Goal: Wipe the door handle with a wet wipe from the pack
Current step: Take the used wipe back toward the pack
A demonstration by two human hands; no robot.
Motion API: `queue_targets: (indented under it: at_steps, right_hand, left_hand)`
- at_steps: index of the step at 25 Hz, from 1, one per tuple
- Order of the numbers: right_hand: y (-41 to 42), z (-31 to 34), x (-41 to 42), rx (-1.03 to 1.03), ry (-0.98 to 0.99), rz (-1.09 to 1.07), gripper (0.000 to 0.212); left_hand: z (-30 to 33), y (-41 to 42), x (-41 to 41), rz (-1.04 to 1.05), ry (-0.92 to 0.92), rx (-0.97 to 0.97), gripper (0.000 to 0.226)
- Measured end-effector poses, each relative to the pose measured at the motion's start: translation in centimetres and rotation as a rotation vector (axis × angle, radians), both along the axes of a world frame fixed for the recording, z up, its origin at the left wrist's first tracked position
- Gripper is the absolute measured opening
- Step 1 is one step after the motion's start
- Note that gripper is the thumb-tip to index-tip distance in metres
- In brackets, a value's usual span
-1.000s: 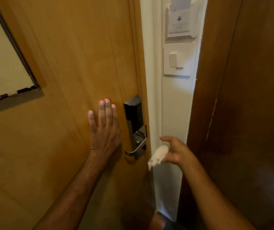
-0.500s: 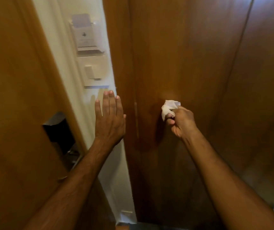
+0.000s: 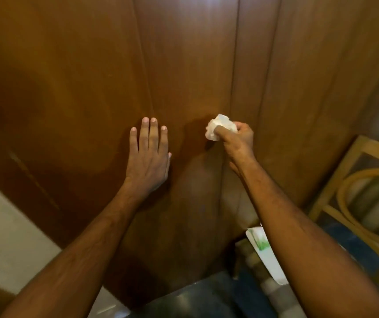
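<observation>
I see the left hand (image 3: 148, 154) flat and open, fingers spread slightly, palm toward the dark wood panelling (image 3: 184, 65); whether it touches, I cannot tell. The right hand (image 3: 236, 141) is closed around a crumpled white wet wipe (image 3: 218, 127), bunched at thumb and forefinger, held up near the panelling. Low under the right forearm I note a white pack with green print (image 3: 260, 244), partly hidden. A wooden chair (image 3: 353, 193) stands at right. The door handle is out of my view.

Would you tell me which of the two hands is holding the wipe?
The right hand grips the crumpled white wipe; the left hand is open and flat.
</observation>
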State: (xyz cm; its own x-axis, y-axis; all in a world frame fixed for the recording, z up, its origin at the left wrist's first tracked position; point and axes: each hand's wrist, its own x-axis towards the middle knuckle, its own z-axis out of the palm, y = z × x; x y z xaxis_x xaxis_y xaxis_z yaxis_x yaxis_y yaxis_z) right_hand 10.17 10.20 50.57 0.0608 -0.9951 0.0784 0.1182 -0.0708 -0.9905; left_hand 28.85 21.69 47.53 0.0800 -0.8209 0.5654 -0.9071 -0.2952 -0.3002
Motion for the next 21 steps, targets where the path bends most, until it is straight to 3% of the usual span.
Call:
queue_targets:
  at_steps: [3,6,10,12,16,21]
  right_hand:
    - [-4.5,-2.5,-6.3,0.067,-0.077,-0.103,0.017]
    - [-9.8,-8.1,-13.1,0.147,-0.039,-0.250,0.027]
    - [-15.1,-21.2,-20.9,0.321,0.400,-0.330,0.013]
    - [-15.6,-27.8,-23.5,0.399,0.606,-0.405,0.023]
    - [-16.0,-39.9,-26.7,0.569,0.938,-0.230,0.028]
    - [-14.7,-50.8,-29.5,0.836,1.059,0.000,0.030]
  left_hand:
    - [-3.4,-5.6,-5.6,-0.113,0.023,0.057,0.065]
    - [-10.1,-11.1,-11.9,-0.230,0.086,0.177,0.062]
    - [-21.2,-16.9,-20.1,-0.346,0.259,0.410,0.061]
    - [-26.4,-19.0,-23.5,-0.384,0.313,0.511,0.064]
    - [-36.8,-22.1,-29.3,-0.385,0.349,0.694,0.075]
    - [-45.8,-21.5,-31.8,-0.315,0.415,0.884,0.079]
